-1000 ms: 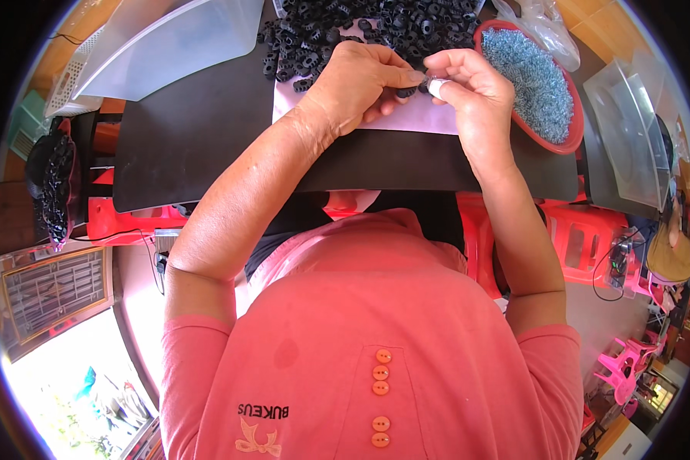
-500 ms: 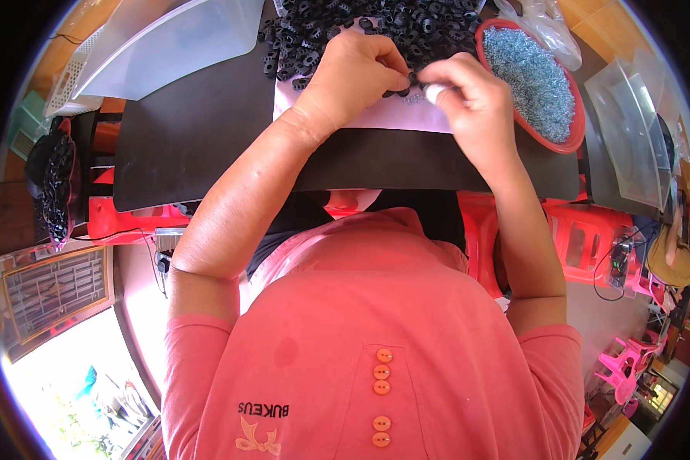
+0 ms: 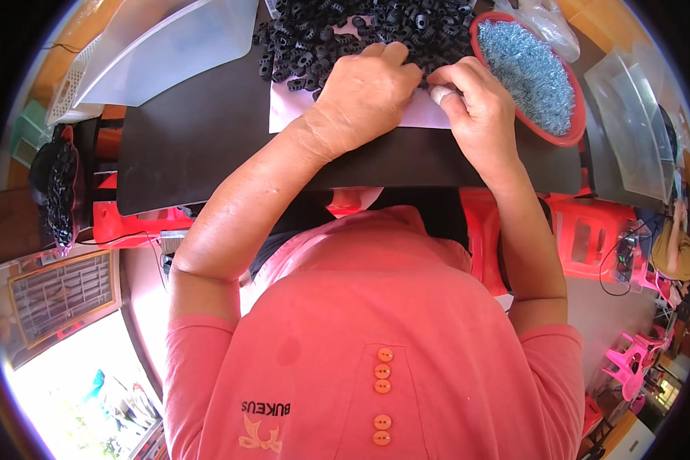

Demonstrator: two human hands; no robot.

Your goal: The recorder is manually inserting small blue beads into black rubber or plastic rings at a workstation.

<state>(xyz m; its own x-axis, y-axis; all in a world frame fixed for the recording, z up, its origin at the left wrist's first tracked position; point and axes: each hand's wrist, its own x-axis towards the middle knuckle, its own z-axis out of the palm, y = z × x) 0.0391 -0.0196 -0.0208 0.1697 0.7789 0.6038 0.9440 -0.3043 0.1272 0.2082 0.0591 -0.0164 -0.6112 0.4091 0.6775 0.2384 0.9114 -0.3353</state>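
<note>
A heap of small black plastic parts (image 3: pixel 307 46) lies on a pale pink sheet (image 3: pixel 287 111) at the far side of the table. My left hand (image 3: pixel 368 92) is closed at the near edge of this heap, its back turned up and its fingertips hidden beneath. Close beside it, my right hand (image 3: pixel 479 107) is closed in a pinch, the thumb wrapped in something white at its tip. A dark bit shows between the two hands, too small to name. What either hand holds cannot be made out.
A red basin (image 3: pixel 579 126) full of small silvery-blue metal pieces, possibly springs, stands right of my right hand. Clear plastic bags (image 3: pixel 548 31) lie behind it. A translucent bin (image 3: pixel 169 54) sits at left, another clear container (image 3: pixel 629 123) at right. Red plastic stools (image 3: pixel 590 238) stand below the dark table (image 3: pixel 199 146).
My left hand has rolled over so its back faces up and its fingertips, seen pinching before, are hidden. My right hand stays nearly in place, still pinched.
</note>
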